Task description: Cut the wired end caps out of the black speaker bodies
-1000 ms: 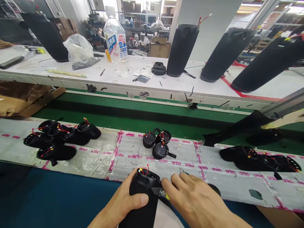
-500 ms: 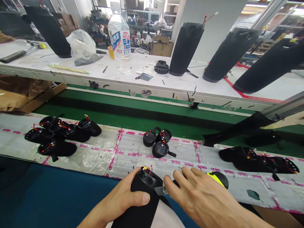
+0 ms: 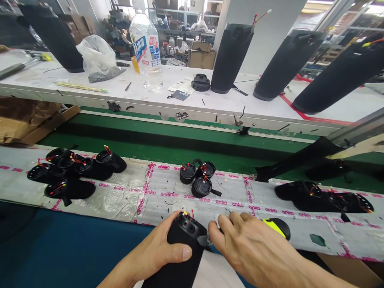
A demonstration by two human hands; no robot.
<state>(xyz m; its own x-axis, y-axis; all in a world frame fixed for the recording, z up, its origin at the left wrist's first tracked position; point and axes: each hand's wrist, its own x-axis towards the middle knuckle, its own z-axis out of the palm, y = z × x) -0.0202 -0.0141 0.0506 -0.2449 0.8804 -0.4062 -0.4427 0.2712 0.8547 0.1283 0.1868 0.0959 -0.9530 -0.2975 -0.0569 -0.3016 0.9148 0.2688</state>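
Note:
My left hand point(image 3: 163, 252) is wrapped round a black fabric-covered cylindrical speaker point(image 3: 180, 266), its thumb lying across the cloth. The speaker is tilted, with its upper end showing a black plastic rim and small red and yellow wire connectors. In my right hand point(image 3: 246, 244), closed, is a knife with a yellow-and-black handle point(image 3: 277, 228). Its flat metal blade point(image 3: 204, 240) meets the edge where cloth and rim join; how deep it sits cannot be seen. The speaker's lower end is out of view.
Several wired black speaker bodies lie on the wrapped ledge point(image 3: 171, 188), left, middle and right. On the white shelf point(image 3: 111, 86) behind stand more tall black speakers point(image 3: 231, 60), a water bottle point(image 3: 147, 52) and a plastic bag point(image 3: 99, 58). An open cardboard box point(image 3: 39, 122) sits at left.
The view has shifted slightly, so the shelf and ledge sit a little further left. The speaker's top is turned slightly; both hands keep their hold, with the blade still at the rim.

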